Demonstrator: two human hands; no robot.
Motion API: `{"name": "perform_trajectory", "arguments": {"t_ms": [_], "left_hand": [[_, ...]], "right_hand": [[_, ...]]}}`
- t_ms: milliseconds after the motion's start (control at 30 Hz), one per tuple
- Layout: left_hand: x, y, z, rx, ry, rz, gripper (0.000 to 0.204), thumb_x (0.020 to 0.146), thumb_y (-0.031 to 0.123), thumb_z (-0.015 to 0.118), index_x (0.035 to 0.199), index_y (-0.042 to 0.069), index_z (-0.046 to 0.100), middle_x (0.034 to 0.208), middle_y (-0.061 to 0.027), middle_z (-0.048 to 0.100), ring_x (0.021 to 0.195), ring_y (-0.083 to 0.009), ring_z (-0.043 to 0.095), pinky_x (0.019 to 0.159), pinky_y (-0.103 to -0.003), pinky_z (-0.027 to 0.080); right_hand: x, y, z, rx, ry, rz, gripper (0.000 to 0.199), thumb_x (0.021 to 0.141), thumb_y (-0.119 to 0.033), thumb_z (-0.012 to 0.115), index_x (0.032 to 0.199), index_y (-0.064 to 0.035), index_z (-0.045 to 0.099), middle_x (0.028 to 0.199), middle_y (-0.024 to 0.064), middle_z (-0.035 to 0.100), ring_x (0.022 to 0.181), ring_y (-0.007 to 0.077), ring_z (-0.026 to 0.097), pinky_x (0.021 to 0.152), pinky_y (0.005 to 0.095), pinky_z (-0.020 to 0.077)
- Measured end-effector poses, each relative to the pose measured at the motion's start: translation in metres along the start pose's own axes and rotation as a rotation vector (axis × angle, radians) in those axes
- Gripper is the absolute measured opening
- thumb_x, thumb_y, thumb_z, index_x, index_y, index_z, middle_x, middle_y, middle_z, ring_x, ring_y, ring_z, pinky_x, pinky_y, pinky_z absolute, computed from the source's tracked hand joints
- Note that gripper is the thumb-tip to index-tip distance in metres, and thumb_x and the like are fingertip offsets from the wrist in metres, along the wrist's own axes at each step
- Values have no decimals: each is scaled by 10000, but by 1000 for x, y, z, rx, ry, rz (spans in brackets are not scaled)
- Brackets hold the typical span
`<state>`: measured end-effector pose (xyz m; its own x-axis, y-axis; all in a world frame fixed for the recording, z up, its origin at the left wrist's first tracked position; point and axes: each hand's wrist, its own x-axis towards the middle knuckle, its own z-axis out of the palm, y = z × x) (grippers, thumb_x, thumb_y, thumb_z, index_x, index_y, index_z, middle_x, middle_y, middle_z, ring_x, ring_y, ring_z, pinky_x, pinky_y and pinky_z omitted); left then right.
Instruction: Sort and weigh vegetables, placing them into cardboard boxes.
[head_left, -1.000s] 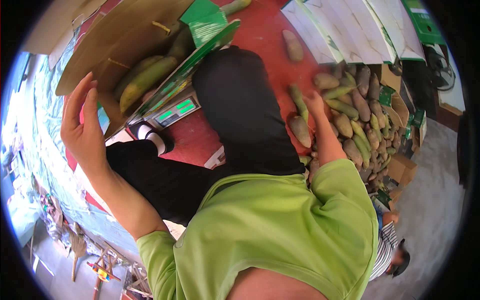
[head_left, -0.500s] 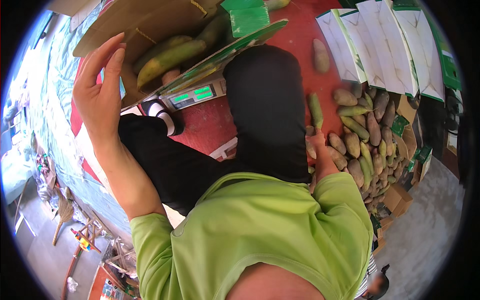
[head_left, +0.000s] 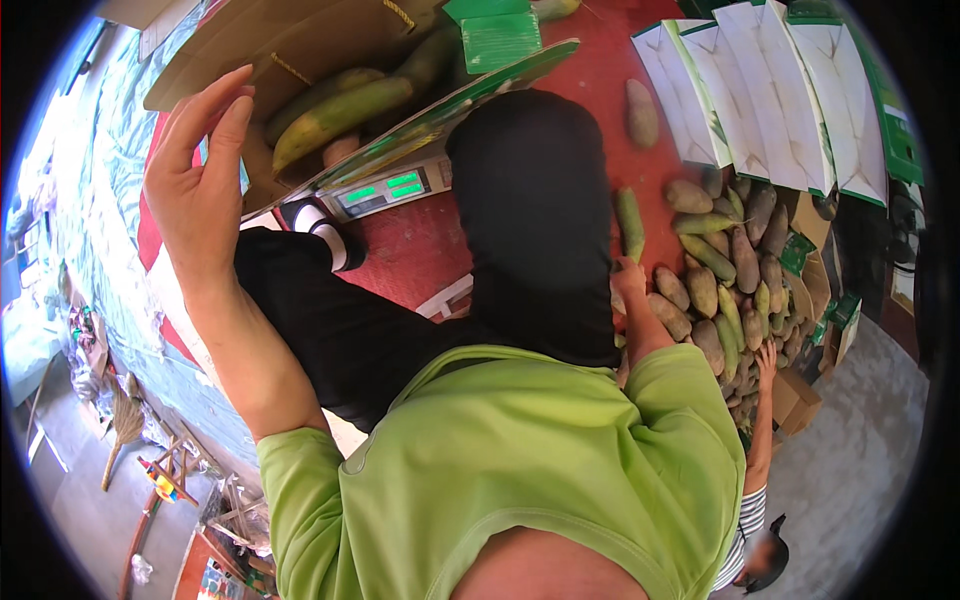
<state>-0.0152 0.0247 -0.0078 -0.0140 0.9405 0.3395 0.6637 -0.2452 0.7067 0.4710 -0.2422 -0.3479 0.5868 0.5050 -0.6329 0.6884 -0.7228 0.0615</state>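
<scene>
Cardboard box holding long green-yellow fruits is sitting tilted on a weighing scale at upper left. Left hand is hovering just beside the box's near edge, fingers spread open, gripping nothing. Right hand is reaching down at the edge of the fruit pile on the red surface; its grip cannot be made out. Folded white-and-green cartons are lying beyond the pile. Another person's hand is touching the pile's far side
</scene>
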Motion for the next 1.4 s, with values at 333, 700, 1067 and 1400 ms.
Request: {"name": "perform_trajectory", "arguments": {"t_ms": [333, 700, 1067, 1400], "left_hand": [[1, 0, -2, 18, -43, 3, 204, 896, 92, 643, 1083, 48, 711, 976, -59, 698, 957, -134, 630, 869, -249, 461], [5, 6, 1, 21, -51, 41, 196, 882, 47, 647, 1068, 30, 704, 953, -64, 686, 929, -144, 633, 852, -257, 464], [-9, 28, -7, 85, -498, 136, 270, 704, 52, 743, 956, -20, 677, 849, -126, 618, 774, -259, 612, 700, -318, 479], [-14, 18, -19, 322, -574, 104, 183, 726, 93, 699, 904, 53, 705, 819, -138, 612, 825, -342, 606, 718, -434, 477]], "right_hand": [[12, -13, -6, 31, 11, -24, 513, 703, -294, 740, 1197, -198, 640, 1195, 174, 614, 1175, 318, 551, 1004, 396, 447], [32, -41, -35, 333, 90, -149, 480, 723, -191, 741, 1175, -63, 642, 1121, 180, 663, 1072, 309, 631, 908, 356, 490], [18, -207, -231, 823, 339, -743, 413, 826, -166, 704, 1191, 6, 615, 1137, 150, 663, 1044, 233, 632, 912, 336, 482], [-127, -379, -360, 431, 352, -1373, 235, 797, -156, 685, 1007, -51, 666, 955, 91, 665, 922, 231, 638, 818, 318, 497]]}}
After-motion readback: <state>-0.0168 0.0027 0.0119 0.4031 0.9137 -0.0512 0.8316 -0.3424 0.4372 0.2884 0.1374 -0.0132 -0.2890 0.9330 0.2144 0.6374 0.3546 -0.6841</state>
